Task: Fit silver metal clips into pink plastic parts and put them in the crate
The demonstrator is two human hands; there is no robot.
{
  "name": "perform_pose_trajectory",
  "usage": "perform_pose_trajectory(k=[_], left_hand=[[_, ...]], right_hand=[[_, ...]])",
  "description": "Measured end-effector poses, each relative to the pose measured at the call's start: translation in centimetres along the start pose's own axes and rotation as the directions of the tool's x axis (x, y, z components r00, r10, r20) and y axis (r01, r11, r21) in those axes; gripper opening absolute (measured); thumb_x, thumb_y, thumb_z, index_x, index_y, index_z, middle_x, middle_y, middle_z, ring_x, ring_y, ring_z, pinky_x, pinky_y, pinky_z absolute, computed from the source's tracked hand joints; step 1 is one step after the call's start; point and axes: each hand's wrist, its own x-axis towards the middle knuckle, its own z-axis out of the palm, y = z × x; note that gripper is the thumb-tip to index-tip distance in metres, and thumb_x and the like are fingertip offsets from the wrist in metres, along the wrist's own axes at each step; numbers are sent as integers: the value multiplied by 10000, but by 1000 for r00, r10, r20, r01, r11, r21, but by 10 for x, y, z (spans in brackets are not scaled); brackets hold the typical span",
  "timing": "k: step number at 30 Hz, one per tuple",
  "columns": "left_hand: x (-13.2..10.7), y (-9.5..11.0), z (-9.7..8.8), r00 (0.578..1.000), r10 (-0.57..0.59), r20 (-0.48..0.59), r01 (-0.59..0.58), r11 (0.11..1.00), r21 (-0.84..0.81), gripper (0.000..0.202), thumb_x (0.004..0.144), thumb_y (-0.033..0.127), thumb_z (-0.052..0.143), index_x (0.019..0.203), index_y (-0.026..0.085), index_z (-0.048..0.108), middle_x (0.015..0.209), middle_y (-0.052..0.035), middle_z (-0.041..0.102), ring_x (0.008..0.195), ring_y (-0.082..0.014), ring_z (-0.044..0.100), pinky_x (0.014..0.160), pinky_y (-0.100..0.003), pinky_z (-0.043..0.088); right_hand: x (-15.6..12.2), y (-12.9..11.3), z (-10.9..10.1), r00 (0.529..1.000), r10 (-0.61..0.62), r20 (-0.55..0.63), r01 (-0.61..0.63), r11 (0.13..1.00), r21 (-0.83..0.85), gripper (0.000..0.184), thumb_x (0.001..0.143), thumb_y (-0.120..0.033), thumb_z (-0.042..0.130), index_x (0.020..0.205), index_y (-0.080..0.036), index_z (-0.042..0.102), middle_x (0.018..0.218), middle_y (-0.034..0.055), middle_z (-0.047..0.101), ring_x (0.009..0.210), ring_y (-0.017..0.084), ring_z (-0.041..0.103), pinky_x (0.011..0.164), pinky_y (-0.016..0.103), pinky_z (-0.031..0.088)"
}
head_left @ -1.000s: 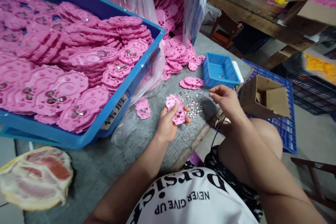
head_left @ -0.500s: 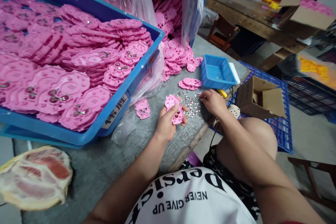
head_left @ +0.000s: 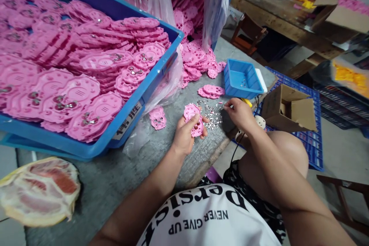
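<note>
My left hand (head_left: 186,134) is closed around a pink plastic plate (head_left: 193,119) with holes, held just above the grey table. My right hand (head_left: 240,113) rests at the right edge of a scatter of small silver metal pieces (head_left: 210,113), its fingertips pinched together on the pile; what they hold is too small to make out. Another pink plate (head_left: 157,117) lies flat on the table to the left of my left hand.
A big blue tray (head_left: 138,111) full of pink plates fills the left. A clear bag (head_left: 210,4) spills more pink plates. A small blue bin (head_left: 241,77) and a short stack of plates (head_left: 211,91) sit behind the metal pieces. A peeled pomelo (head_left: 37,190) lies near left. A cardboard box (head_left: 288,107) sits right.
My right hand dropped from the air onto the pile of metal pieces and its fingers pinched there. My left hand kept the pink plate almost still.
</note>
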Motion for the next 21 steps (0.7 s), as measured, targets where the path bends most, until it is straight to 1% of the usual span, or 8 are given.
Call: perform_pose_trajectory(k=[2, 3, 6, 9, 11, 14, 18, 21], left_hand=[[0, -1, 0, 1000, 3, 5, -4, 1000, 16, 576, 746, 472, 828, 1171, 162, 595, 837, -16, 742, 473, -118, 627, 401, -220, 426], [0, -2, -1, 1000, 5, 8, -5, 1000, 23, 575, 746, 460, 830, 1176, 161, 594, 841, -16, 742, 477, -116, 626, 405, -220, 433], [0, -4, -2, 1000, 19, 10, -19, 999, 43, 560, 750, 420, 830, 1181, 158, 586, 842, -13, 739, 488, -116, 629, 412, -218, 444], [-1, -6, -1, 999, 49, -11, -48, 996, 71, 539, 755, 357, 824, 1192, 160, 579, 843, -8, 734, 511, -111, 632, 436, -215, 460], [0, -8, 1, 995, 91, -46, -87, 992, 93, 520, 750, 296, 812, 1200, 167, 583, 858, 1, 727, 538, -104, 632, 466, -215, 478], [0, -11, 3, 979, 178, -103, -162, 976, 148, 493, 733, 209, 786, 1191, 180, 605, 887, 10, 717, 575, -97, 634, 509, -216, 497], [1, -16, 2, 955, 276, -110, -243, 939, 244, 456, 743, 177, 767, 1178, 202, 633, 940, -1, 728, 629, -104, 654, 579, -228, 533], [2, -18, -1, 949, 303, -87, -262, 911, 319, 373, 765, 177, 750, 1126, 195, 659, 902, -1, 729, 641, -105, 652, 613, -224, 542]], right_hand=[[-2, -1, -2, 999, 30, -25, -24, 977, 213, 59, 826, -268, 609, 817, -213, 629, 798, 40, 693, 745, 190, 592, 661, 292, 415], [-3, -2, -3, 999, 45, -25, -35, 947, 320, 92, 809, -305, 629, 789, -218, 608, 724, 14, 652, 682, 172, 554, 625, 282, 398], [-7, -10, -5, 998, 54, 24, -57, 795, 604, 272, 720, -430, 745, 718, -226, 565, 594, -44, 536, 546, 121, 442, 532, 262, 350], [-14, -22, -7, 996, 21, 87, -80, 631, 772, 413, 618, -504, 865, 718, -217, 586, 591, -53, 544, 498, 93, 416, 479, 250, 332], [-20, -29, -7, 994, -7, 113, -89, 566, 820, 438, 600, -515, 897, 729, -210, 611, 612, -46, 569, 497, 87, 428, 465, 243, 336], [-30, -38, -5, 988, -47, 148, -102, 528, 843, 427, 617, -511, 907, 738, -203, 638, 624, -40, 587, 504, 84, 441, 459, 238, 348], [-39, -47, 2, 972, -101, 210, -127, 527, 840, 432, 632, -533, 903, 725, -203, 640, 617, -35, 609, 488, 81, 440, 450, 239, 346], [-45, -53, 5, 958, -141, 252, -139, 539, 831, 433, 662, -550, 884, 711, -204, 629, 617, -25, 633, 485, 79, 435, 454, 239, 351]])
